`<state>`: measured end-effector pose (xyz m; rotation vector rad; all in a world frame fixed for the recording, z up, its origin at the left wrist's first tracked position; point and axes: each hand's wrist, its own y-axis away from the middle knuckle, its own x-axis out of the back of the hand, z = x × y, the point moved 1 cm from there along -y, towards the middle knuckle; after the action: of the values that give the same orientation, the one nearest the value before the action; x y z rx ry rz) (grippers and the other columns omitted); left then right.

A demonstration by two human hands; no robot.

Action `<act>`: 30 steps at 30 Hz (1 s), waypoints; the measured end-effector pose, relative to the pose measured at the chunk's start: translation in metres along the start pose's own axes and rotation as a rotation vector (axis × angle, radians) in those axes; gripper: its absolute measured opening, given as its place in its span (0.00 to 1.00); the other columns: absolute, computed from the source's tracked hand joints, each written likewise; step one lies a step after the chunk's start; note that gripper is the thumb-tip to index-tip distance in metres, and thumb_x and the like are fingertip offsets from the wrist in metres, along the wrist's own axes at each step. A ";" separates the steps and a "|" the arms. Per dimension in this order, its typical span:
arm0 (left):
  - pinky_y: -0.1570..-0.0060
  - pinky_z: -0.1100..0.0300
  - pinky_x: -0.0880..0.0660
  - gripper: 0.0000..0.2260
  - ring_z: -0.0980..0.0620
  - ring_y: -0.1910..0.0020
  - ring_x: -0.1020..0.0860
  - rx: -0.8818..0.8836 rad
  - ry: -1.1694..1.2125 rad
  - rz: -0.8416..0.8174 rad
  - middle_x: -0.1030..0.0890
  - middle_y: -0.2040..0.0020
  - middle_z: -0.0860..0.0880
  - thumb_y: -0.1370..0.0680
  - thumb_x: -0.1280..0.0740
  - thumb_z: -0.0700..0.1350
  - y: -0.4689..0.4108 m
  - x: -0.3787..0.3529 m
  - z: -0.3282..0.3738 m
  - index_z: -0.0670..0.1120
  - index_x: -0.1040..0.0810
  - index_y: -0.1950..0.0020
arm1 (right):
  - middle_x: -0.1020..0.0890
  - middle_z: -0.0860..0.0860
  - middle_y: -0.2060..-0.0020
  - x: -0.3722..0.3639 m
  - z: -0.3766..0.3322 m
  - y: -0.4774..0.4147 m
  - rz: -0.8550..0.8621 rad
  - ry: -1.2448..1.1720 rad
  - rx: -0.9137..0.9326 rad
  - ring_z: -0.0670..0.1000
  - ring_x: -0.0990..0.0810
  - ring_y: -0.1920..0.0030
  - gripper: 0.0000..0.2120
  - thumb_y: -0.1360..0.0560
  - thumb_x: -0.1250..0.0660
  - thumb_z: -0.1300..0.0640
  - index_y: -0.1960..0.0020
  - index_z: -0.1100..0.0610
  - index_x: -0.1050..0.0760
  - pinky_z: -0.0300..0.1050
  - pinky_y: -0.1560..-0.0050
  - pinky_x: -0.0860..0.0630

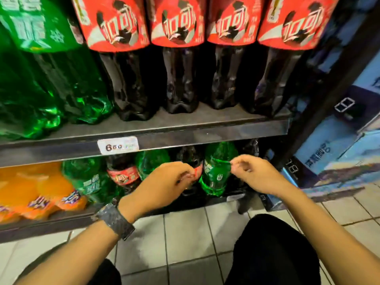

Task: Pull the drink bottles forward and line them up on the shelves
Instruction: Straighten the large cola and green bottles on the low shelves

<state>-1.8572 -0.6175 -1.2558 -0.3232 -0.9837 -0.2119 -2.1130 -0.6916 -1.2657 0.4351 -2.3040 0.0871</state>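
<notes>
Low shelf, centre: left hand (164, 182) w/ fingers curled at a dark cola plastic bottle (190, 161), grip unclear. Right hand (255, 173), at 3 o'clock, pinches a green plastic bottle (216, 171). Best: slide both fwd evenly, labels out.

Pretty dim indoor light overall. Glare is picked up on the green bottles (37, 95), motion blur is smeared across the labels, and the shelf (185, 136) is bent by wide-angle distortion. The lower shelf (51, 225) is left shadowy.
</notes>
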 end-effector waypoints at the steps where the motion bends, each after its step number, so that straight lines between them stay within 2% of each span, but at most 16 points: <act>1: 0.46 0.53 0.26 0.12 0.50 0.48 0.22 0.092 -0.011 0.020 0.20 0.46 0.50 0.23 0.34 0.44 0.005 -0.015 -0.013 0.47 0.23 0.40 | 0.18 0.49 0.56 -0.008 0.012 -0.006 0.084 -0.012 -0.063 0.47 0.21 0.57 0.10 0.27 0.29 0.56 0.46 0.55 0.22 0.34 0.54 0.30; 3: 0.38 0.57 0.30 0.20 0.47 0.40 0.25 0.201 0.024 0.113 0.24 0.38 0.46 0.25 0.32 0.42 0.008 -0.039 -0.025 0.43 0.28 0.33 | 0.19 0.53 0.51 -0.019 0.024 -0.018 0.231 0.001 -0.092 0.48 0.22 0.56 0.19 0.29 0.27 0.52 0.42 0.58 0.25 0.34 0.55 0.32; 6: 0.34 0.58 0.35 0.24 0.45 0.38 0.29 0.211 0.020 0.259 0.27 0.37 0.43 0.27 0.30 0.41 -0.008 -0.053 -0.021 0.40 0.31 0.33 | 0.24 0.54 0.50 -0.029 0.021 -0.037 0.335 0.117 -0.095 0.54 0.23 0.51 0.28 0.33 0.29 0.37 0.46 0.58 0.28 0.45 0.51 0.26; 8: 0.43 0.49 0.30 0.20 0.40 0.47 0.27 0.209 -0.089 0.371 0.25 0.48 0.40 0.30 0.28 0.41 -0.026 -0.052 -0.017 0.37 0.28 0.41 | 0.27 0.55 0.54 -0.034 0.012 -0.049 0.378 0.224 -0.127 0.58 0.24 0.51 0.34 0.37 0.34 0.28 0.54 0.59 0.30 0.46 0.56 0.27; 10: 0.56 0.48 0.29 0.16 0.37 0.58 0.26 0.234 -0.193 0.469 0.24 0.59 0.37 0.33 0.25 0.42 -0.042 -0.049 -0.015 0.35 0.26 0.52 | 0.27 0.56 0.58 -0.038 0.004 -0.060 0.366 0.326 -0.172 0.58 0.24 0.52 0.36 0.39 0.38 0.23 0.62 0.58 0.31 0.46 0.61 0.29; 13: 0.56 0.51 0.30 0.14 0.37 0.55 0.23 0.403 -0.242 0.293 0.21 0.58 0.38 0.28 0.29 0.49 -0.065 -0.043 -0.018 0.38 0.24 0.56 | 0.25 0.54 0.66 -0.038 0.001 -0.071 0.324 0.360 -0.196 0.57 0.24 0.55 0.35 0.39 0.36 0.24 0.70 0.59 0.33 0.46 0.65 0.30; 15: 0.55 0.52 0.31 0.14 0.37 0.52 0.23 0.469 -0.266 0.199 0.20 0.56 0.38 0.25 0.33 0.51 -0.073 -0.044 -0.026 0.39 0.25 0.56 | 0.29 0.52 0.72 -0.033 0.003 -0.073 0.318 0.313 -0.181 0.55 0.26 0.60 0.32 0.37 0.31 0.29 0.72 0.58 0.35 0.45 0.67 0.34; 17: 0.58 0.53 0.32 0.15 0.38 0.53 0.23 0.487 -0.252 0.209 0.20 0.57 0.39 0.24 0.34 0.53 -0.074 -0.045 -0.032 0.40 0.26 0.59 | 0.31 0.51 0.75 -0.029 0.007 -0.072 0.312 0.262 -0.159 0.53 0.28 0.67 0.30 0.35 0.28 0.35 0.72 0.58 0.37 0.43 0.73 0.39; 19: 0.63 0.55 0.35 0.19 0.40 0.59 0.23 0.484 -0.277 0.238 0.23 0.65 0.44 0.25 0.34 0.57 -0.071 -0.048 -0.037 0.44 0.31 0.65 | 0.31 0.50 0.75 -0.029 0.009 -0.071 0.305 0.250 -0.135 0.52 0.29 0.70 0.28 0.32 0.29 0.37 0.72 0.57 0.37 0.43 0.76 0.42; 21: 0.67 0.57 0.37 0.23 0.43 0.65 0.24 0.489 -0.328 0.232 0.30 0.72 0.49 0.26 0.35 0.63 -0.071 -0.048 -0.038 0.45 0.33 0.69 | 0.29 0.51 0.72 -0.032 0.008 -0.069 0.313 0.288 -0.123 0.52 0.28 0.63 0.28 0.32 0.31 0.35 0.71 0.57 0.35 0.43 0.71 0.36; 23: 0.68 0.58 0.37 0.24 0.47 0.69 0.27 0.497 -0.357 0.220 0.32 0.73 0.52 0.28 0.37 0.67 -0.074 -0.046 -0.039 0.46 0.29 0.68 | 0.26 0.52 0.72 -0.036 0.004 -0.068 0.346 0.367 -0.114 0.52 0.28 0.56 0.31 0.34 0.36 0.28 0.71 0.57 0.31 0.49 0.57 0.28; 24: 0.68 0.58 0.37 0.24 0.49 0.70 0.29 0.490 -0.357 0.205 0.32 0.73 0.53 0.28 0.38 0.67 -0.075 -0.045 -0.040 0.47 0.28 0.67 | 0.25 0.51 0.74 -0.036 0.001 -0.068 0.359 0.386 -0.114 0.54 0.26 0.56 0.32 0.35 0.37 0.27 0.72 0.58 0.30 0.51 0.52 0.26; 25: 0.69 0.59 0.38 0.23 0.50 0.71 0.30 0.482 -0.334 0.182 0.32 0.73 0.54 0.28 0.38 0.68 -0.075 -0.043 -0.042 0.48 0.29 0.67 | 0.26 0.51 0.75 -0.037 -0.001 -0.069 0.357 0.370 -0.124 0.56 0.23 0.56 0.32 0.35 0.35 0.28 0.73 0.58 0.31 0.52 0.52 0.25; 27: 0.73 0.59 0.41 0.24 0.53 0.73 0.32 0.482 -0.256 0.113 0.33 0.75 0.54 0.27 0.37 0.66 -0.073 -0.038 -0.050 0.48 0.33 0.71 | 0.29 0.51 0.77 -0.038 -0.001 -0.070 0.345 0.310 -0.158 0.57 0.22 0.61 0.31 0.35 0.30 0.32 0.74 0.59 0.34 0.48 0.63 0.27; 28: 0.75 0.60 0.42 0.24 0.53 0.74 0.32 0.490 -0.234 0.079 0.32 0.75 0.53 0.26 0.37 0.64 -0.072 -0.035 -0.053 0.48 0.35 0.72 | 0.31 0.50 0.78 -0.037 -0.001 -0.070 0.347 0.296 -0.166 0.55 0.24 0.66 0.31 0.35 0.29 0.34 0.74 0.58 0.36 0.45 0.70 0.32; 30: 0.75 0.60 0.42 0.25 0.53 0.75 0.32 0.503 -0.232 0.063 0.32 0.76 0.52 0.26 0.36 0.65 -0.071 -0.031 -0.055 0.48 0.36 0.74 | 0.33 0.50 0.79 -0.034 0.000 -0.071 0.348 0.287 -0.179 0.51 0.30 0.75 0.31 0.35 0.28 0.36 0.75 0.58 0.39 0.42 0.77 0.42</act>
<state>-1.8540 -0.7022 -1.2982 0.0852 -1.2155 0.1362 -2.0673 -0.7491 -1.2954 -0.0705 -2.0589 0.1061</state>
